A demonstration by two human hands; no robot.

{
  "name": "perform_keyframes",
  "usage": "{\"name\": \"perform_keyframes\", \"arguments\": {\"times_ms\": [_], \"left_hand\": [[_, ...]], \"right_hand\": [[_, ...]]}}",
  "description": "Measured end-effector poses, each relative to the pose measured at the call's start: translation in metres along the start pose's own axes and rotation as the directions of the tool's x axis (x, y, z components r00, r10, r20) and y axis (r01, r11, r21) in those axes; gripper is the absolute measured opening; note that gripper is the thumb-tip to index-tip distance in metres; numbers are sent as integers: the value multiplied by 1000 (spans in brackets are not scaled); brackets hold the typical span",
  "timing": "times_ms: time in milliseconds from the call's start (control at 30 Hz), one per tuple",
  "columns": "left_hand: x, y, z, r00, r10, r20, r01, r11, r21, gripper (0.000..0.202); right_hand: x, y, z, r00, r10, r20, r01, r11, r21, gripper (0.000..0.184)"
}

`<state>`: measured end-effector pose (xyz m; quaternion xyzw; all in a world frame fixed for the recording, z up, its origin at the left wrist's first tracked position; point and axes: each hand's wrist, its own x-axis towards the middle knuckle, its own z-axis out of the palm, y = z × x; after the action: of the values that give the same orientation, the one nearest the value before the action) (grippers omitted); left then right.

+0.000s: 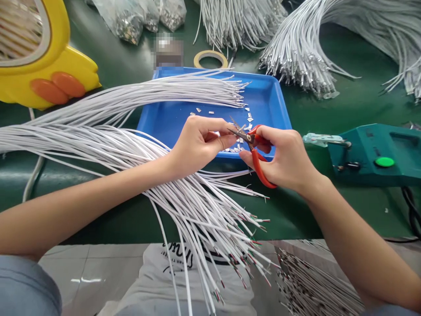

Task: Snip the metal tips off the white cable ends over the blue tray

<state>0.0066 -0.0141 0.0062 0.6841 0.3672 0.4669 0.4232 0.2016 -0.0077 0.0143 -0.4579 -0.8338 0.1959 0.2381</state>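
My right hand (286, 158) grips red-handled scissors (255, 151), with the blades open over the front edge of a blue tray (268, 103). My left hand (200, 142) is closed in a pinch on a thin white wire end, held right at the scissor blades. Small metal clippings (245, 118) lie scattered in the tray. A thick bundle of white cables (98, 145) runs from the left under my left forearm, and its stripped ends fan out over the table's front edge. A second bundle of white cables (184, 90) lies across the tray's back.
A yellow duck-shaped fan (36, 52) stands at the back left. A teal machine with a green button (384, 161) sits at the right. More white cable bundles (315, 52), a tape roll (210, 58) and clear bags (131, 19) lie at the back.
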Motion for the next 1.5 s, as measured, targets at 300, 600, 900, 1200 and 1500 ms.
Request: {"name": "perform_keyframes", "arguments": {"times_ms": [300,600,900,1200,1500], "left_hand": [[5,0,-5,987,-77,-144,58,990,-127,8],[-2,7,3,999,-42,26,42,999,0,8],[-3,-1,4,997,26,68,-30,998,56,3],[-5,-1,5,998,69,-8,-67,989,135,9],[-3,-1,6,998,30,-56,-20,987,160,12]], "right_hand": [[7,6,-1,975,159,-158,-136,980,147,25],[2,-5,6,943,201,-264,-6,806,591,16],[-8,-18,12,934,18,-356,161,869,467,22],[-11,-22,20,905,95,-414,131,865,484,22],[-12,-23,23,921,133,-366,85,850,520,21]]}}
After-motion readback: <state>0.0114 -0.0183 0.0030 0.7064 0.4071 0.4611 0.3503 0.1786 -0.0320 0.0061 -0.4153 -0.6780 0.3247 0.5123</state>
